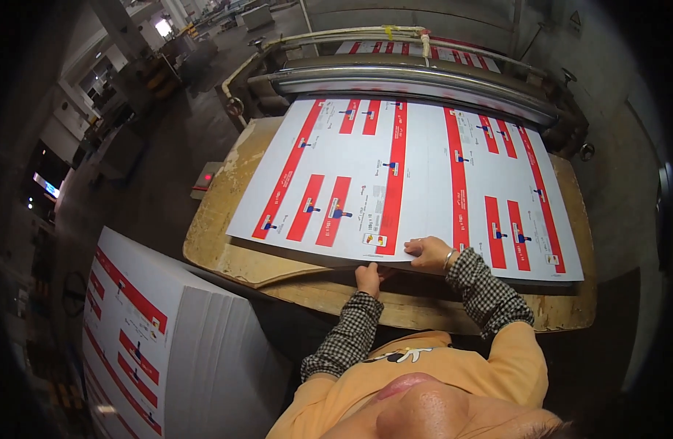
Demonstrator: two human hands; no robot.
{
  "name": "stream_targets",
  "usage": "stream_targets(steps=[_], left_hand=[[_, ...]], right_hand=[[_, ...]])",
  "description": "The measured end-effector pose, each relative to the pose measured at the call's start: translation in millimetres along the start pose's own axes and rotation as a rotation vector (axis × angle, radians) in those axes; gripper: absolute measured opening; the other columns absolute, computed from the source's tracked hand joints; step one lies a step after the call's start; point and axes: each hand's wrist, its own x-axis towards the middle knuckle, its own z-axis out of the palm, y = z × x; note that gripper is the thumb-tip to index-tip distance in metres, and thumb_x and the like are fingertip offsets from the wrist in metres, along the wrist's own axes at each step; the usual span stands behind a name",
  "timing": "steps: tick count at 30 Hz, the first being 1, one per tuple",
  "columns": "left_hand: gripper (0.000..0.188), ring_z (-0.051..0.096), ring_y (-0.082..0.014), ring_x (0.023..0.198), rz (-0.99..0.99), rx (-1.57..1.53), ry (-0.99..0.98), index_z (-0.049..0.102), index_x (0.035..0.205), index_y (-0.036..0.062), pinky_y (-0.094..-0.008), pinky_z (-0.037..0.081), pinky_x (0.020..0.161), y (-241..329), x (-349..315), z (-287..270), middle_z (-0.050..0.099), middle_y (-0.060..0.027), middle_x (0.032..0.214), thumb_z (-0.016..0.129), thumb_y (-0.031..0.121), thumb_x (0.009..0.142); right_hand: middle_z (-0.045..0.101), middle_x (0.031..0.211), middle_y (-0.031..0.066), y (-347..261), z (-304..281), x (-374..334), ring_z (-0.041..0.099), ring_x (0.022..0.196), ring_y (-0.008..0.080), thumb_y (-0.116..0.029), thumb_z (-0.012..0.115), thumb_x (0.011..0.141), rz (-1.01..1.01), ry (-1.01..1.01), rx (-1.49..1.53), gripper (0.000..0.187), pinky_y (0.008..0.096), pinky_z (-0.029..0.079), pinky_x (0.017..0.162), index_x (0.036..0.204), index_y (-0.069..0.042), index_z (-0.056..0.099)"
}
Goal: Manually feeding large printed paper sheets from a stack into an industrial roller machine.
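A large white printed sheet [424, 175] with red bands and small blue figures lies on a worn wooden board, its far edge at the rollers. At the sheet's near edge, my right hand [430, 256] has its fingers bent over the top and grips the margin. My left hand [368, 279] is closed at the same edge, just left of the right one and slightly lower. Part of its fingers is hidden under the sheet's edge. Both forearms wear black-and-white checked sleeves, and a bracelet circles my right wrist.
A roller machine [417, 84] with shiny metal rollers spans the far side; another printed sheet [417, 50] shows behind it. The wooden board [212, 238] has rounded corners. At the left stands a tall stack of printed sheets [205, 344]. A small box with a red light [207, 176] sits beside the board.
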Motion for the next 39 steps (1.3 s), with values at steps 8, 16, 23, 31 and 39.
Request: stream_targets(steps=[8,16,23,31,39], left_hand=[[0.03,0.057,-0.0228,0.071,-0.007,-0.087,-0.016,0.046,0.094,-0.0068,-0.033,0.053,0.059,-9.5,1.8,5.2,0.052,-0.0115,0.082,0.051,0.02,0.082],[0.022,0.058,-0.0182,0.079,0.019,-0.115,-0.254,0.05,0.094,-0.0046,-0.0305,0.049,0.072,-13.7,8.9,-24.3,0.058,-0.0124,0.088,0.053,0.013,0.08],[0.02,0.057,-0.0259,0.085,-0.006,-0.185,-0.183,0.052,0.09,-0.0096,-0.0357,0.049,0.077,-11.9,12.3,-22.0,0.056,-0.016,0.093,0.043,0.002,0.076],[0.019,0.056,-0.0246,0.068,0.012,0.13,0.108,0.05,0.082,-0.0093,-0.0383,0.051,0.064,20.3,-23.8,10.3,0.053,-0.0161,0.081,0.041,0.006,0.074],[0.029,0.057,-0.0258,0.074,-0.005,-0.121,-0.097,0.045,0.091,-0.0072,-0.0371,0.052,0.065,-9.0,4.9,3.6,0.054,-0.0148,0.084,0.047,0.021,0.085]], right_hand=[[0.058,0.092,0.0162,39.9,4.2,57.2,0.055,0.085,0.0308,-0.027,0.055,0.068,0.395,0.489,0.042,0.035,0.0343,0.044,0.075,0.091,0.0,0.058],[0.028,0.129,0.0198,-16.5,27.0,-1.8,0.026,0.12,0.0369,-0.038,0.065,0.063,-0.012,0.039,-0.386,0.069,0.0497,0.026,0.095,0.121,-0.009,0.04],[0.059,0.095,0.018,-27.4,-34.8,9.6,0.058,0.086,0.026,-0.017,0.053,0.069,-0.045,0.127,0.206,0.033,0.0303,0.045,0.077,0.098,-0.001,0.057],[0.052,0.109,0.0177,-17.6,7.1,-3.2,0.05,0.104,0.0262,-0.015,0.057,0.065,0.031,-0.008,0.086,0.035,0.0305,0.039,0.089,0.098,-0.002,0.058],[0.057,0.094,0.0112,33.9,0.3,48.9,0.053,0.089,0.0271,-0.02,0.057,0.065,0.148,0.24,-0.109,0.032,0.0342,0.043,0.079,0.094,-0.006,0.059]])
